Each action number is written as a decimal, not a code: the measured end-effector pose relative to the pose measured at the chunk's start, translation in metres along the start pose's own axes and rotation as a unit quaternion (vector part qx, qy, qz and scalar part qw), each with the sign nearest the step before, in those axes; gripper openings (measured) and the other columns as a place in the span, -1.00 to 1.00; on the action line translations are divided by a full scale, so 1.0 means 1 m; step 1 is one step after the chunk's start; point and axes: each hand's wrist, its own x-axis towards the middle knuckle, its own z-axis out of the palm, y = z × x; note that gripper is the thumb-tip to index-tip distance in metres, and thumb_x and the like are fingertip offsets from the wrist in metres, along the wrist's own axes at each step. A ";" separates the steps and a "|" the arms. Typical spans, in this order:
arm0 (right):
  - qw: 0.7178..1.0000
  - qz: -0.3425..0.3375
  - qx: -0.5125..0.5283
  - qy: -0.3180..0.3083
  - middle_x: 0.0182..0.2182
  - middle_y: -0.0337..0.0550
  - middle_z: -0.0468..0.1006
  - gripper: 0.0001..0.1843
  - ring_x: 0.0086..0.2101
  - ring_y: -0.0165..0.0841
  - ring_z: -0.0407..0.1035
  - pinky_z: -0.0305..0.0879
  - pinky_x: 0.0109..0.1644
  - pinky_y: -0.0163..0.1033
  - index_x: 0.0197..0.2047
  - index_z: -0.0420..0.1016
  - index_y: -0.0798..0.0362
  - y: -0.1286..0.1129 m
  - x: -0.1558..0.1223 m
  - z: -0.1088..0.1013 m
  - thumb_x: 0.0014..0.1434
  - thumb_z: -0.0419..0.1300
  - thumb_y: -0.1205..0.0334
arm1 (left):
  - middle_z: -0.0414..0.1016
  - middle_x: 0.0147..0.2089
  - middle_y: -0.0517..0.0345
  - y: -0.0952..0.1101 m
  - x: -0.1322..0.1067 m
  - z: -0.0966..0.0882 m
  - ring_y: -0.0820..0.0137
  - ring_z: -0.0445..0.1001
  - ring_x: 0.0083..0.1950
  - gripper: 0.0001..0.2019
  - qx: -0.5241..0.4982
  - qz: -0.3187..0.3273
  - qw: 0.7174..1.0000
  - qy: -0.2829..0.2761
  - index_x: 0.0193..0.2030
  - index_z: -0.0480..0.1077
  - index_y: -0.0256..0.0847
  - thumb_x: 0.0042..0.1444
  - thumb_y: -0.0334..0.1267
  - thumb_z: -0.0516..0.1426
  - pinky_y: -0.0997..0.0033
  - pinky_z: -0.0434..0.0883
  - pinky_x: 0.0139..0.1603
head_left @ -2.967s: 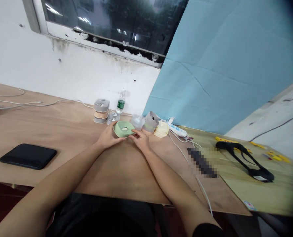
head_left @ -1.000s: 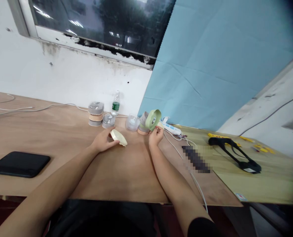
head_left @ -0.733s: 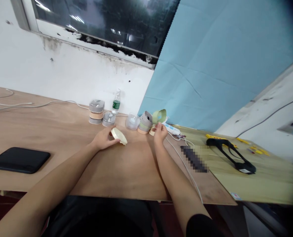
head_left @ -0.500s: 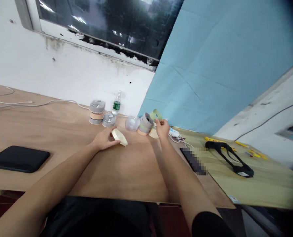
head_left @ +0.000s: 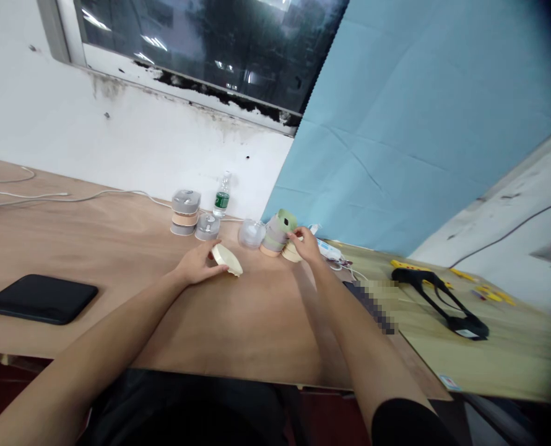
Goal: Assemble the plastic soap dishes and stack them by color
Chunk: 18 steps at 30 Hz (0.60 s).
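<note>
Head view: left grip (head_left: 196, 264) around cream piece (head_left: 227, 257), right grip (head_left: 308, 245) unclear at green piece (head_left: 291, 217), bottle label (head_left: 221, 201) illegible

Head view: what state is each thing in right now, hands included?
Left hand: holding the cream piece
Cream piece: held tilted
Right hand: fingers at the green piece, grip unclear
Green piece: tilted, atop the leaning stack
Leaning stack: tilted
Bottle: upright
Three-layer stack: upright
Black slab: lying flat
</note>
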 end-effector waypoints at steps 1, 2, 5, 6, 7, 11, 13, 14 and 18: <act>1.000 -0.004 -0.005 -0.006 -0.33 -0.09 0.47 -0.56 -0.28 -0.27 0.36 0.26 -0.15 -0.15 -0.26 0.42 0.08 0.000 0.001 -0.001 0.09 0.14 -0.17 | 0.37 0.18 -0.10 -0.001 0.000 0.000 0.05 0.44 0.06 -0.20 0.001 0.000 1.000 0.000 0.27 0.17 -0.19 -0.05 0.21 0.15 0.10 0.37 0.06; 1.000 -0.008 -0.012 -0.014 -0.31 -0.08 0.48 -0.56 -0.26 -0.25 0.36 0.26 -0.13 -0.14 -0.24 0.42 0.08 0.001 0.003 -0.001 0.08 0.15 -0.17 | 0.37 0.18 -0.10 -0.001 0.000 0.001 0.05 0.44 0.06 -0.20 0.004 0.001 1.000 -0.001 0.27 0.17 -0.19 -0.04 0.21 0.15 0.10 0.36 0.07; 0.998 -0.020 -0.033 -0.041 -0.26 -0.04 0.49 -0.52 -0.21 -0.22 0.37 0.26 -0.09 -0.10 -0.18 0.44 0.08 0.003 0.005 -0.001 0.07 0.16 -0.18 | 0.37 0.18 -0.09 -0.002 0.000 0.001 0.05 0.43 0.07 -0.21 0.009 -0.001 1.000 -0.002 0.28 0.16 -0.19 -0.03 0.21 0.14 0.10 0.36 0.08; 0.998 -0.022 -0.040 -0.046 -0.25 -0.03 0.49 -0.51 -0.20 -0.21 0.37 0.27 -0.08 -0.08 -0.16 0.45 0.09 0.004 0.005 0.000 0.07 0.15 -0.18 | 0.37 0.18 -0.09 -0.001 0.000 0.001 0.05 0.43 0.07 -0.21 0.010 -0.002 1.000 -0.003 0.28 0.16 -0.19 -0.03 0.21 0.14 0.10 0.36 0.08; 0.998 -0.023 -0.045 -0.049 -0.23 -0.01 0.49 -0.50 -0.20 -0.20 0.37 0.27 -0.07 -0.07 -0.15 0.45 0.09 0.005 0.005 0.000 0.07 0.15 -0.18 | 0.36 0.18 -0.09 -0.001 0.000 0.001 0.06 0.43 0.07 -0.21 0.009 -0.003 1.000 -0.004 0.28 0.16 -0.19 -0.03 0.21 0.14 0.10 0.36 0.08; 0.998 -0.011 -0.046 -0.030 -0.20 0.02 0.49 -0.42 -0.21 -0.19 0.37 0.28 -0.07 -0.05 -0.03 0.43 0.11 0.003 0.001 0.000 0.06 0.17 -0.18 | 0.36 0.19 -0.09 0.001 -0.001 0.000 0.05 0.43 0.07 -0.21 0.007 -0.001 1.000 -0.006 0.28 0.16 -0.19 -0.03 0.21 0.14 0.11 0.36 0.07; 0.999 0.003 -0.049 0.018 -0.19 0.03 0.48 -0.35 -0.23 -0.19 0.35 0.27 -0.06 -0.03 0.05 0.37 0.13 -0.004 -0.003 -0.002 0.04 0.19 -0.17 | 0.36 0.19 -0.09 0.001 -0.001 -0.001 0.05 0.43 0.07 -0.21 0.008 -0.001 1.000 -0.005 0.27 0.16 -0.20 -0.03 0.21 0.14 0.12 0.36 0.07; 0.997 0.008 -0.053 0.056 -0.18 0.04 0.48 -0.33 -0.22 -0.18 0.35 0.27 -0.05 -0.01 0.09 0.34 0.14 -0.009 -0.007 -0.002 0.05 0.18 -0.16 | 0.36 0.18 -0.09 0.002 -0.001 -0.001 0.06 0.43 0.06 -0.21 0.007 -0.003 1.000 -0.004 0.27 0.17 -0.20 -0.04 0.21 0.15 0.12 0.36 0.06; 0.986 -0.028 -0.032 0.164 -0.12 0.08 0.43 -0.38 -0.13 -0.16 0.32 0.26 0.00 -0.01 0.12 0.27 0.15 -0.040 -0.038 0.006 0.15 0.06 -0.13 | 0.43 0.08 -0.07 0.002 0.001 0.001 0.11 0.47 -0.02 -0.25 -0.023 -0.030 0.999 0.011 0.23 0.21 -0.20 -0.04 0.20 0.16 0.15 0.39 -0.01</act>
